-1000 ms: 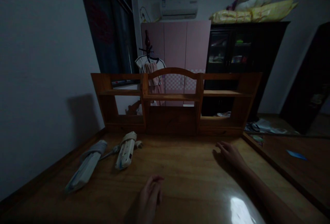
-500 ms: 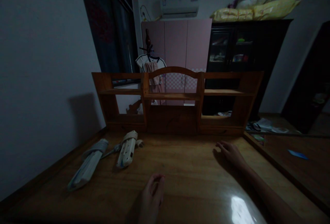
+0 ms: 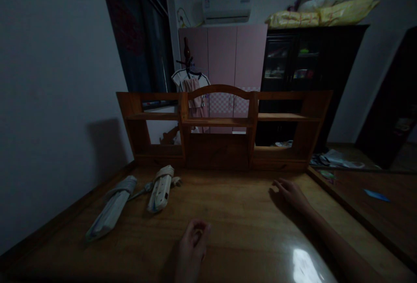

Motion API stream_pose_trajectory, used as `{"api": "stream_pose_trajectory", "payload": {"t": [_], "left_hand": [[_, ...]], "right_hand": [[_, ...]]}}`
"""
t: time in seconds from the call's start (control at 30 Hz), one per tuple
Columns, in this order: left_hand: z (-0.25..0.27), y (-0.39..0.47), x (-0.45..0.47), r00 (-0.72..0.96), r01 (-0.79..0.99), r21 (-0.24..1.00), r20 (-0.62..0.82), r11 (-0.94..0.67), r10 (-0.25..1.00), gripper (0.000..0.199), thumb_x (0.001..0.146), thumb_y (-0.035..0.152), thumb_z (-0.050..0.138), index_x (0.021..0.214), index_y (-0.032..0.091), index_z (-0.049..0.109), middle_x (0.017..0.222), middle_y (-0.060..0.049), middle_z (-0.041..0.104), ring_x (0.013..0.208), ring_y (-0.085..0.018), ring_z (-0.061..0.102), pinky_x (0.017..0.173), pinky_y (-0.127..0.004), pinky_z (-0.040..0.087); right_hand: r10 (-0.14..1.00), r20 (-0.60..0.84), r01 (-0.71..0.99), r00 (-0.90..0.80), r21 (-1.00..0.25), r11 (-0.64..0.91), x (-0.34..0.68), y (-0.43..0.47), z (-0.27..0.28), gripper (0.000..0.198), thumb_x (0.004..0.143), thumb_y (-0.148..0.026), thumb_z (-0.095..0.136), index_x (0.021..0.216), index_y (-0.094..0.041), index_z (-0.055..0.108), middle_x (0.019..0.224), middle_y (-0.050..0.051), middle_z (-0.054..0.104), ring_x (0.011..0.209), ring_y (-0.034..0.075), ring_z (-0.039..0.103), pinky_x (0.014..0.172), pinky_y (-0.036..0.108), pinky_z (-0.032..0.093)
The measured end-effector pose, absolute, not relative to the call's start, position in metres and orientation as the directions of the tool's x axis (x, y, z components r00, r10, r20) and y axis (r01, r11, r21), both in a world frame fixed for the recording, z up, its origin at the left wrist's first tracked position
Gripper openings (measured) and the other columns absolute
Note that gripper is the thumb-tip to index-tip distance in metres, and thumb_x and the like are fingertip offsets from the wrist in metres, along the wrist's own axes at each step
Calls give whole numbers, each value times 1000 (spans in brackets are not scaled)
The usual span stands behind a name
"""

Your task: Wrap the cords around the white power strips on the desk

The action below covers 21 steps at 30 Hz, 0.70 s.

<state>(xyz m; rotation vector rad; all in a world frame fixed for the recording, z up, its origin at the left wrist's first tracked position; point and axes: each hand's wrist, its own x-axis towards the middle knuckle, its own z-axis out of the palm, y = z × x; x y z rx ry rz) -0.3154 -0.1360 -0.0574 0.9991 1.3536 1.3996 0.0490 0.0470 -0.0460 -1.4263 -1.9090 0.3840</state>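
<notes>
My left hand (image 3: 193, 246) is at the front middle of the wooden desktop (image 3: 224, 204). Its fingers curve towards the thumb, leaving a visible gap with nothing in it. Farther right, my right hand (image 3: 291, 192) lies low over the desktop, fingers loosely bent and apart, holding nothing. Two pale power strips lie on the left of the desk, apart from both hands. The nearer power strip (image 3: 109, 215) has its cord wound round its far end. Beside it, the other power strip (image 3: 160, 194) is also wrapped with cord and shows dark spots on top.
A wooden shelf unit (image 3: 217, 122) runs along the desk's back edge. A wall (image 3: 61, 100) borders the left side. Right of the desk's raised edge (image 3: 352, 218), a brown surface holds a blue piece (image 3: 376, 194). Wardrobes (image 3: 221, 57) stand behind.
My left hand's fingers and thumb have shifted slightly, and the gap between them looks a little different. The right hand and the power strips stay where they were.
</notes>
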Motion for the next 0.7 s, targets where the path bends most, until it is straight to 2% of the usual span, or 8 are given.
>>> {"api": "stream_pose_trajectory", "payload": {"t": [0.27, 0.43, 0.7], "left_hand": [[-56, -139, -316, -243, -49, 999, -5, -7, 970, 40, 76, 54, 60, 91, 19, 48, 56, 8, 43, 42, -5, 35, 41, -16, 24], [-54, -139, -317, -236, -51, 999, -4, -9, 972, 40, 75, 53, 62, 92, 19, 48, 59, 6, 47, 43, -6, 38, 41, -17, 25], [-61, -137, -314, -284, -48, 999, -9, -5, 959, 44, 70, 57, 63, 88, 19, 50, 54, 6, 46, 40, -6, 36, 39, -16, 22]], "right_hand": [[924, 355, 728, -143, -595, 341, 49, 47, -46, 47, 88, -55, 38, 91, -18, 68, 80, 5, 70, 69, 21, 63, 62, 28, 43], [926, 352, 728, -140, -597, 337, 48, 45, -45, 48, 88, -55, 37, 91, -18, 67, 73, 4, 68, 64, 20, 62, 58, 28, 41], [925, 355, 729, -136, -596, 335, 48, 45, -44, 48, 86, -55, 38, 90, -18, 68, 81, 7, 70, 71, 22, 63, 64, 30, 44]]}}
